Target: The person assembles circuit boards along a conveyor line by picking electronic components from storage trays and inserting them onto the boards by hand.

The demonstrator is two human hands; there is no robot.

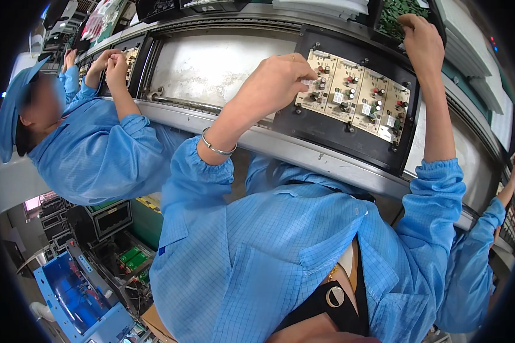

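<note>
My left hand point(277, 83) is over the left end of a row of tan circuit boards point(343, 86), its thumb and fingertips pinched together. A small pale piece seems to show at the fingertips, too small to name. The boards sit side by side in a black carrier frame point(377, 151) and bear red, black and white components. At the upper right, my right hand point(423, 46) reaches to a black bin of small green parts point(403, 14). Its fingers are curled at the bin's edge; whatever they hold is hidden.
The carrier lies on a conveyor with metal rails point(337, 166). White stacked trays point(469, 46) stand at the right. A co-worker in blue point(97, 148) handles boards at the left; another blue sleeve point(469, 274) shows at the right. A blue machine point(77, 291) is at the lower left.
</note>
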